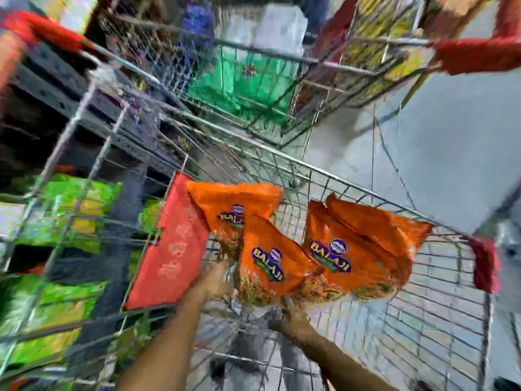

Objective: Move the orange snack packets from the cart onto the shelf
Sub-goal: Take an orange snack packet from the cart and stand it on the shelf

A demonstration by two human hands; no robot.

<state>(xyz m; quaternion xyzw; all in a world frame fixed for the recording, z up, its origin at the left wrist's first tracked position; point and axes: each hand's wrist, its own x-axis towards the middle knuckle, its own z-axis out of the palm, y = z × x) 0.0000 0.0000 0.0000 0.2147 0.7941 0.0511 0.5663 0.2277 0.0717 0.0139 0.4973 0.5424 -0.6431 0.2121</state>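
Both hands are raised over the wire cart (366, 198): the left hand (215, 277) grips two orange snack packets (262, 244), the right hand (296, 317) clutches more orange packets (363, 249) above the cart's far rim. Green packets (70, 210) crowd the shelf (64, 136) at left; bare floor (451, 136) lies right.

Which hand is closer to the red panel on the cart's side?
Left. The left hand is right beside the red panel; the right hand is farther off, under the orange packets.

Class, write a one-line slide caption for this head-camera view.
Both hands, left hand and right hand, lift orange Balaji snack packets above a wire cart beside shelves of green packets.
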